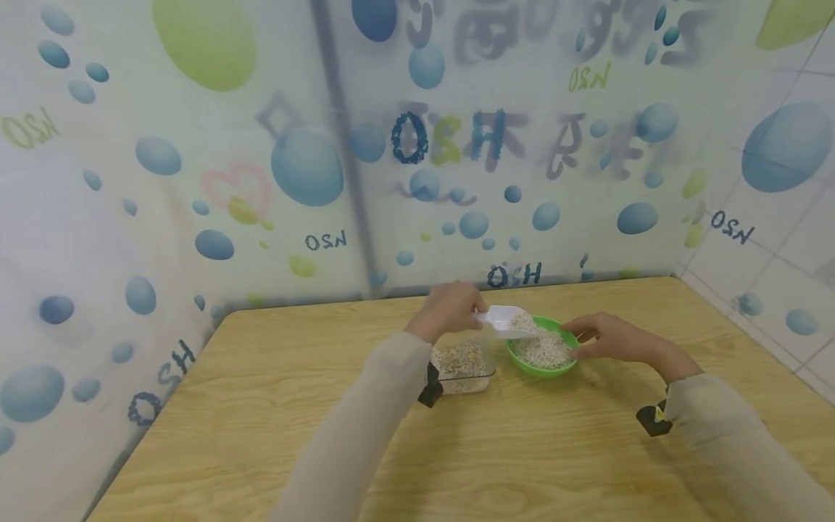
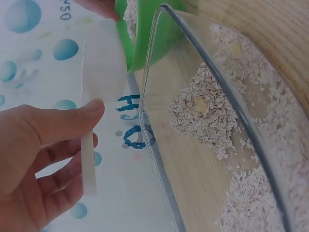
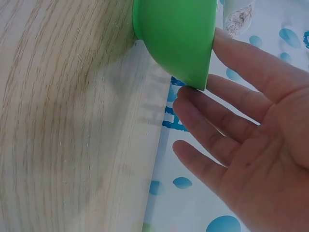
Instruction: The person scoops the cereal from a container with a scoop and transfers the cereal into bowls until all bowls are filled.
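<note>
My left hand (image 1: 450, 310) grips the handle of a white plastic scoop (image 1: 501, 319), thumb on one side and fingers behind, as the left wrist view shows. The scoop carries pale oat-like flakes (image 1: 522, 323), its lip over a green bowl (image 1: 543, 371) that holds more flakes. My right hand (image 3: 251, 125) touches the bowl's rim on the right, with thumb and fingers spread along it. Below my left hand stands a clear glass container (image 1: 466, 386), partly hidden by that hand and sleeve. Flakes and a few yellowish pieces (image 2: 202, 104) lie in it.
A wooden table (image 1: 522, 457) bears the bowl and the container. Behind it rises a whitish wall (image 1: 391, 217) with printed bubbles and lettering; another wall meets the table's right side. Dark bands with small devices (image 1: 430, 386) sit at both wrists.
</note>
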### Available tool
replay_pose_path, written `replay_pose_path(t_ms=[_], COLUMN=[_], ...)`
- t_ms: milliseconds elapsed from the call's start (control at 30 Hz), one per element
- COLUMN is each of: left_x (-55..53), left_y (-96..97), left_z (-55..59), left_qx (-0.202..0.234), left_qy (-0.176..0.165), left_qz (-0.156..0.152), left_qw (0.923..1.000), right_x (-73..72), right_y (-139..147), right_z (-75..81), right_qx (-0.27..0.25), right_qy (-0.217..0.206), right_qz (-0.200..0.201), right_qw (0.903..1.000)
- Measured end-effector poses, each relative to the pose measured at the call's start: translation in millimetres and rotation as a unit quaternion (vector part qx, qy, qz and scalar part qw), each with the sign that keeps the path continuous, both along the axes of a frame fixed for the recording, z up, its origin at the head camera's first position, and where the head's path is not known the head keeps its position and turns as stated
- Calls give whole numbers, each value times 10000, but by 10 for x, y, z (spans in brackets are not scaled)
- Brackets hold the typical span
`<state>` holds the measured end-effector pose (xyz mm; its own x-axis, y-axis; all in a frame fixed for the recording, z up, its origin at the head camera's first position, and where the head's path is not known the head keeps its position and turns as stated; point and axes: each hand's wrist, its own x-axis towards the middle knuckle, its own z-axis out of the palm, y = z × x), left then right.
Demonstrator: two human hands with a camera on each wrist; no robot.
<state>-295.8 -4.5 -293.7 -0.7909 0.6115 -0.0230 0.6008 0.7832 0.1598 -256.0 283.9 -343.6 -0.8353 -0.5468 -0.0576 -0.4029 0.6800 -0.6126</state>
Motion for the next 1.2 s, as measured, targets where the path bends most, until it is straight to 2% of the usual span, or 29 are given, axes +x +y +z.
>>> replay_pose_path(t_ms=[367, 633, 733, 833, 967, 1067, 1200], left_x=[33, 59, 74, 80, 81, 93, 112], left_y=[111, 158, 170, 182, 205, 217, 215], left_z=[-48, -74, -67, -67, -66, -62, -54], left_qx=[253, 252, 161, -24, -229, -308, -298], left_qy=[354, 602, 790, 1195, 1860, 2167, 2413], left_qz=[0, -91, -138, -252, -451, -513, -564], left_qw=[9991, 9978, 9966, 9925, 9813, 9744, 9684], right_x=[-11, -2, 9, 18, 18, 14, 10], right_y=[-8, -27, -30, -28, -16, -8, 0], right_z=[-16, -25, -23, -23, -29, -36, -40], right_qx=[-66, -103, -109, -132, -163, -155, -134], right_qy=[29, 92, 111, 97, 92, 86, 48], right_qz=[-28, -28, -37, -53, -52, -69, -109], right_qw=[10000, 9999, 9999, 9999, 9998, 9998, 9998])
